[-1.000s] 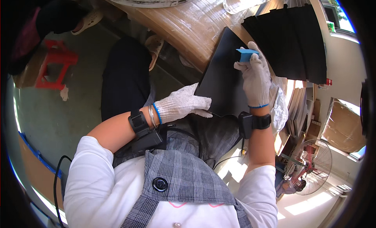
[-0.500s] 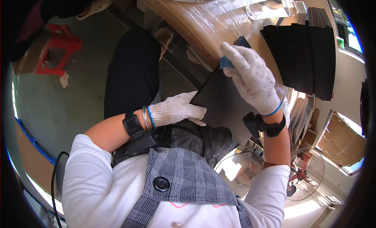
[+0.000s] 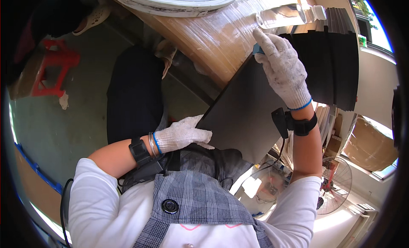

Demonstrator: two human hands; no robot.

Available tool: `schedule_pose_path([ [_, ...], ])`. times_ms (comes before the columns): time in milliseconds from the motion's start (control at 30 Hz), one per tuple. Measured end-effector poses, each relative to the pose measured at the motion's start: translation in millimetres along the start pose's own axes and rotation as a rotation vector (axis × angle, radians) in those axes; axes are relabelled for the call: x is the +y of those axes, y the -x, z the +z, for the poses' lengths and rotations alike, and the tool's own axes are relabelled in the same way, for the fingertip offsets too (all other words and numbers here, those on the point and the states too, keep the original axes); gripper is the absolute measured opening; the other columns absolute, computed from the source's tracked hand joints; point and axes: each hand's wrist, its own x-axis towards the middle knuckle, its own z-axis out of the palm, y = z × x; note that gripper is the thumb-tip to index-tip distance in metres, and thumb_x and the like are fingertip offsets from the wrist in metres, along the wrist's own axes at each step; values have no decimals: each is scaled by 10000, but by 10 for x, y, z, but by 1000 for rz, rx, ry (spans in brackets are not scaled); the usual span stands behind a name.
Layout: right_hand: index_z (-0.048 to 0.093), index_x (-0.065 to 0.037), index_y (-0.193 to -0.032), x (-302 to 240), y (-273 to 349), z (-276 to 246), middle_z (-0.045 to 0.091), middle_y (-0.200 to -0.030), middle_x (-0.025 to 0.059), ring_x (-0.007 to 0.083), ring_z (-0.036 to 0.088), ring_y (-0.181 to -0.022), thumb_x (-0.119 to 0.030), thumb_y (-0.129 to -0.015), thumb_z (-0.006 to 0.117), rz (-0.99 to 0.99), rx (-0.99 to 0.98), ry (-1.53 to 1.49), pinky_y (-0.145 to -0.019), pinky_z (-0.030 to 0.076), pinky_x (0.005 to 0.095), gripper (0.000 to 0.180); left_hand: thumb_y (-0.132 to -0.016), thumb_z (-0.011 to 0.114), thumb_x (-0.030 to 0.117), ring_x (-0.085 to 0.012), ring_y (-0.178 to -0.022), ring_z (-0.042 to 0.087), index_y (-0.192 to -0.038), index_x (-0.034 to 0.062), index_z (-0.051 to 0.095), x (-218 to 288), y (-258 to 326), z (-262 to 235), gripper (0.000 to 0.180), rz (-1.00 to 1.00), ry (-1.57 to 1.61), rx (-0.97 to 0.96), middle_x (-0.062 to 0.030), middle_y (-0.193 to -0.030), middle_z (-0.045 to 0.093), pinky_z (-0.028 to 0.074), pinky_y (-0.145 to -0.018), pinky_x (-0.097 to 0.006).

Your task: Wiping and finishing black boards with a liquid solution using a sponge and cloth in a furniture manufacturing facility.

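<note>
So you're sitting with a big black sheet [image 3: 247, 116] propped across your lap, leaning up against the edge of the wooden table [image 3: 204, 39], and everything else is basically arranged around that sheet. Your left hand [image 3: 181, 135], in a white knit glove, is gripping the sheet's lower left edge, fingers curled around it and pressing it against your body. Your right hand [image 3: 283, 69], also gloved, is lying over the sheet's upper end, and it's pinching a small blue thing [image 3: 257, 49] right at the sheet's top corner; too little of that blue piece is showing to tell what it is. Just past the sheet's upper right side, a stack of more black sheets [image 3: 336, 56] is sitting fanned out on the table, partly tucked behind your right hand. A clear plastic bottle [image 3: 289, 15] is lying on its side on the table just above the sheet's top corner, and a large white round rim [image 3: 170, 2] is sitting farther along the table, well away from the sheet. Down and to the left of the sheet, well apart on the floor, there's a red stool [image 3: 55, 71]. Below the sheet's lower right end, a floor fan [image 3: 334, 190] and a cardboard box [image 3: 368, 145] are sitting in the sunlight.
</note>
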Motion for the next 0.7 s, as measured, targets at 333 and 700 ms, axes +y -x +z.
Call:
schedule_pose_path([
  [333,545,-103,-1333,225,36,-93,629,-1029,117,321,618,-954,-31,-847,632,73,56,-196,-824,523,386,499,-880,573,45,-103,-790,556,-1088,-36,562,58,51,79,223,63,-101,34,-17,-851,586,534,-791,-293],
  [700,569,-114,-1322,300,287,-22,625,-1029,125,330,634,-957,-61,-889,632,296,-54,-362,-833,521,386,441,-958,580,103,-108,-849,554,-1119,-4,549,9,4,74,195,-72,100,128,-6,-900,526,547,-959,-479],
])
